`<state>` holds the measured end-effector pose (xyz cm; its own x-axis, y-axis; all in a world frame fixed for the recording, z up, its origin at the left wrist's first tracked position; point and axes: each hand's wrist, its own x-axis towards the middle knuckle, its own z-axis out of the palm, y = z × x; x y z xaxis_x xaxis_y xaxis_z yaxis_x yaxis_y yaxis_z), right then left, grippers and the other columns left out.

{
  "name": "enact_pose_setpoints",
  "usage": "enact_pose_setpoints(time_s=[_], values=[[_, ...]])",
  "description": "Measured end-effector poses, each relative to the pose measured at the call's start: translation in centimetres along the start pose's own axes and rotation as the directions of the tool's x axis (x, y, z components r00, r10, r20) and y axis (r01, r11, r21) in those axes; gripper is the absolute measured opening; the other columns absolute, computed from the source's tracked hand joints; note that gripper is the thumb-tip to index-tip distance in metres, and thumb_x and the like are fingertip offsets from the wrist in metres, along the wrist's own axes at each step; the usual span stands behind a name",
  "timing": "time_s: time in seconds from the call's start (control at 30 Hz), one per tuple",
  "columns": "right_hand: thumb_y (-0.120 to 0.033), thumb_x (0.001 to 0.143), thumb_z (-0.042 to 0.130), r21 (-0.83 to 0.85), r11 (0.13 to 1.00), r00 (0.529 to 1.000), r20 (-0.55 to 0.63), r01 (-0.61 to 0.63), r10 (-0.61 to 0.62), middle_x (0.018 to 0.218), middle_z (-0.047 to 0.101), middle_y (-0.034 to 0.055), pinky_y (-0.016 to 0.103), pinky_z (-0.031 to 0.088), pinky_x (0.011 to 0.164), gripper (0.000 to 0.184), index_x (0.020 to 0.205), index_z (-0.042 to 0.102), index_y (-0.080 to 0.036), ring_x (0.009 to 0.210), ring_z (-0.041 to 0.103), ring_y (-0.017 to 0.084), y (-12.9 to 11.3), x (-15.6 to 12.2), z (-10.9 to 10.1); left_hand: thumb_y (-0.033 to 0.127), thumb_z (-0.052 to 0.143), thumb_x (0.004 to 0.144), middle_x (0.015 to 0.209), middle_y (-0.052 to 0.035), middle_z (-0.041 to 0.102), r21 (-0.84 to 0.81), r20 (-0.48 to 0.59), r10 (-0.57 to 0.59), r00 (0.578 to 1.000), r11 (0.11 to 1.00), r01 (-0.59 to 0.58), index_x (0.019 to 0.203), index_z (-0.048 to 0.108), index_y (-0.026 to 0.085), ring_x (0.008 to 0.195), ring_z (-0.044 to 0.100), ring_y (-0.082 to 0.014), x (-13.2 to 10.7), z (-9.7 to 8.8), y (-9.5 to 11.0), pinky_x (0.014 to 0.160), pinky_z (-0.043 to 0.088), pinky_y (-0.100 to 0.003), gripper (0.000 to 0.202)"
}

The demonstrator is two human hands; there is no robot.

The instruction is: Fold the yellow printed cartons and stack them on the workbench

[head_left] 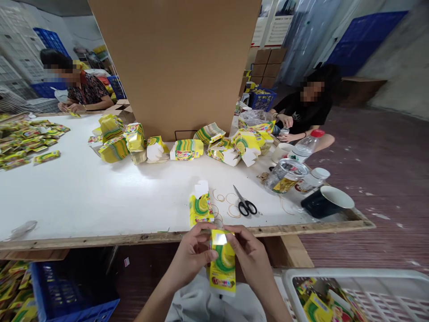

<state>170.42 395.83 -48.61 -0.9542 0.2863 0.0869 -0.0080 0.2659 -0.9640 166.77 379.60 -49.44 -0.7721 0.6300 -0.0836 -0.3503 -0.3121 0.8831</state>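
Note:
A small yellow and green printed carton [223,264] hangs upright between my two hands, just in front of the table's front edge. My left hand [192,250] pinches its upper left side with thumb and fingers. At its upper right, my right hand [246,248] grips near the top flap. What is inside the carton cannot be seen. Just beyond my hands, a stack of flat cartons [201,208] with a white flap lies on the table. Several thin rubber bands [234,211] and black-handled scissors [246,205] are to its right.
Bundles of flattened cartons [187,150] line the white table [150,192] before a tall cardboard sheet [181,62]. A dark mug [318,203] and jar [284,176] stand right. A white basket [355,275] and blue crate [73,290] flank me. Two people sit across.

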Motion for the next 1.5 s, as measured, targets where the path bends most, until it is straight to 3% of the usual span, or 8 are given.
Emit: enact_pose_setpoints(time_s=[0.13,0.3,0.37,0.57,0.67,1.07,1.27,1.5], values=[[-0.048,0.084,0.06,-0.239,0.971,1.0,0.023,0.026,-0.021,0.1,0.074,0.0086,0.033,0.054,0.077,0.028,0.093,0.073,-0.024,0.089,0.069,0.025,0.4,-2.4,-7.0,0.026,0.067,0.083,0.12,-0.0132,0.069,0.247,0.009,0.089,0.996,0.965,-0.088,0.121,0.056,0.022,0.109,0.067,-0.0265,0.5,0.3,-0.7,0.092,0.052,-0.039,0.04],[-0.069,0.071,0.06,-0.727,0.687,0.964,-0.191,-0.011,-0.186,0.08,0.074,0.0093,0.044,0.049,0.068,0.04,0.073,0.074,-0.032,0.073,0.066,0.031,2.2,-4.6,-16.2,0.026,0.056,0.089,0.144,-0.0121,0.053,0.821,-0.098,0.28,0.955,0.565,-0.081,0.136,0.048,0.023,0.14,0.04,-0.0289,1.7,-3.7,-1.0,0.119,0.016,-0.058,0.049],[-0.066,0.075,0.058,-0.664,0.747,0.955,-0.247,-0.041,-0.167,0.086,0.074,0.0102,0.045,0.049,0.074,0.04,0.079,0.074,-0.03,0.08,0.066,0.031,2.6,-3.5,-14.2,0.024,0.053,0.09,0.146,-0.0119,0.051,0.89,-0.089,0.253,0.963,0.455,-0.038,0.14,0.043,0.023,0.14,0.039,-0.0275,2.0,-4.8,-1.4,0.119,0.011,-0.06,0.051],[-0.048,0.083,0.052,-0.472,0.881,0.975,-0.204,-0.021,-0.086,0.095,0.071,0.0145,0.046,0.043,0.088,0.037,0.086,0.074,-0.019,0.095,0.058,0.032,3.2,3.8,1.3,0.021,0.051,0.089,0.147,-0.0148,0.049,0.935,-0.051,0.221,0.974,0.353,-0.031,0.141,0.04,0.019,0.139,0.041,-0.0251,2.1,-5.0,-2.3,0.119,0.018,-0.058,0.054],[-0.038,0.079,0.058,-0.45,0.893,0.981,-0.185,-0.027,-0.064,0.088,0.072,0.0137,0.045,0.042,0.085,0.024,0.081,0.072,-0.019,0.093,0.057,0.033,3.9,5.9,4.8,0.019,0.052,0.087,0.147,-0.0159,0.049,0.933,-0.044,0.219,0.975,0.357,-0.038,0.14,0.042,0.017,0.138,0.043,-0.0238,2.0,-5.4,-2.4,0.119,0.02,-0.056,0.053],[-0.035,0.072,0.068,-0.171,0.981,0.973,-0.226,-0.094,0.054,0.076,0.071,0.0085,0.044,0.043,0.084,0.011,0.07,0.065,-0.024,0.086,0.058,0.03,4.2,5.9,4.5,0.021,0.065,0.08,0.135,-0.0084,0.063,0.773,-0.104,0.288,0.952,0.625,-0.105,0.129,0.058,0.026,0.13,0.053,-0.0278,2.1,-5.5,-2.3,0.119,0.015,-0.059,0.049],[-0.05,0.078,0.066,0.201,0.972,0.982,-0.116,-0.121,0.146,0.086,0.074,0.0091,0.038,0.053,0.075,0.035,0.091,0.064,-0.018,0.079,0.067,0.023,3.1,3.8,3.8,0.039,0.068,0.083,0.13,-0.0123,0.065,0.251,-0.434,0.317,0.843,0.942,-0.224,0.12,0.064,0.02,0.125,0.057,-0.028,1.8,-4.8,-1.2,0.107,0.043,-0.043,0.042],[-0.053,0.069,0.077,0.418,0.884,0.977,0.062,-0.209,0.202,0.084,0.077,0.0109,0.041,0.056,0.075,0.04,0.083,0.072,-0.016,0.078,0.07,0.025,2.1,0.7,3.9,0.045,0.073,0.078,0.102,-0.0129,0.077,-0.3,-0.136,0.024,0.99,0.952,-0.064,0.104,0.073,0.015,0.103,0.069,-0.0292,1.6,-2.9,0.2,0.092,0.054,-0.038,0.039]])
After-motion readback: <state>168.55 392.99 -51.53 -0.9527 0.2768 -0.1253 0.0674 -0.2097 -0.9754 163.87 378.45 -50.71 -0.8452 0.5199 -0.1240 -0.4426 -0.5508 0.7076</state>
